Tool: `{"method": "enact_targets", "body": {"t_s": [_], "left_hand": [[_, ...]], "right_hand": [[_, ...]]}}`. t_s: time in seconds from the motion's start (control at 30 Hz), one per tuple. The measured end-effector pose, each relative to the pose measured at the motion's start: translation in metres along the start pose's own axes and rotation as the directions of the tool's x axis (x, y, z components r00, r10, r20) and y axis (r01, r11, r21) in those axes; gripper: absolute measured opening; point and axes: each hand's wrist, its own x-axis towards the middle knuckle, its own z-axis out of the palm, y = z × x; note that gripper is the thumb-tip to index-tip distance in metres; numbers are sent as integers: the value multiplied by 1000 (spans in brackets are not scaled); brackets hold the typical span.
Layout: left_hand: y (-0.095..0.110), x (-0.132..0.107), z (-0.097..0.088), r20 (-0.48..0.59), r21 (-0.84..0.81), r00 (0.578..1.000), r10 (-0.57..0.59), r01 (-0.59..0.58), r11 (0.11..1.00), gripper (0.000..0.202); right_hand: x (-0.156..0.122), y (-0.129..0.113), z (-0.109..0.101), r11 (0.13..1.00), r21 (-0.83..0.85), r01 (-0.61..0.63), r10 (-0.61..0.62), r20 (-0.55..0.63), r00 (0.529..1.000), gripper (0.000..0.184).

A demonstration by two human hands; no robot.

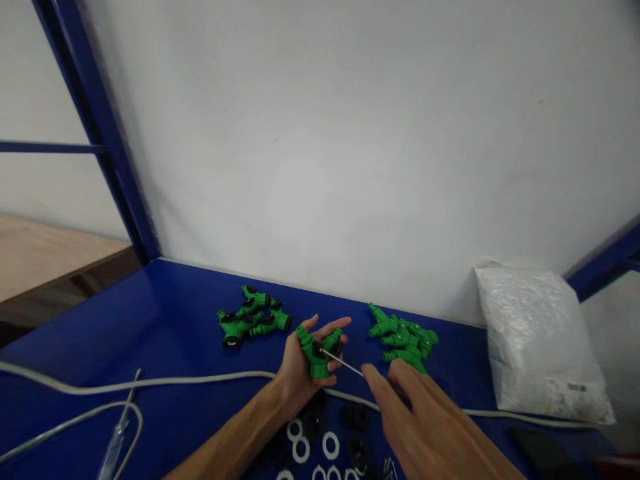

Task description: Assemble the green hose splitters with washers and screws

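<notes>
My left hand [295, 367] is wrapped round a green Y-shaped hose splitter [319, 365] with black valve levers, holding it above the blue table. In my right hand [425, 413] is a screwdriver; its thin metal shaft [345, 363] points left, and the tip meets a black lever on the splitter. The screwdriver's handle is hidden by my fingers. Several green splitters with black parts [237, 327] lie left of my left hand. Beyond my right hand is a pile of green splitters [405, 337] on which I see no black levers.
White ring washers [331, 445], dark round parts and small screws [390, 469] lie at the near edge. A white cable [200, 381] crosses the table. Another screwdriver [117, 433] with a clear handle lies left. A white plastic bag [543, 347] leans on the wall at right.
</notes>
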Motion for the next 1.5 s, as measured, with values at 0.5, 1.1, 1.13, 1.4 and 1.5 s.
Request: {"method": "enact_targets", "body": {"t_s": [0.5,1.1,1.13,1.4,1.5], "left_hand": [[-3,1,1,-35,74,999,23,-20,997,31],[-8,2,-2,-22,114,997,68,-65,991,44],[-9,3,-4,-18,109,998,66,-63,992,44],[-15,13,-22,-1,106,994,105,-105,989,42],[-14,11,-20,-15,154,993,120,-116,981,40]], "right_hand": [[41,10,-23,988,-55,141,-145,-62,988,56],[44,12,-8,991,-123,49,-45,35,998,48],[44,12,-6,989,-138,58,-54,34,998,45],[44,4,-6,951,-192,241,-217,138,966,18],[39,2,-8,958,-174,229,-190,215,958,20]]}}
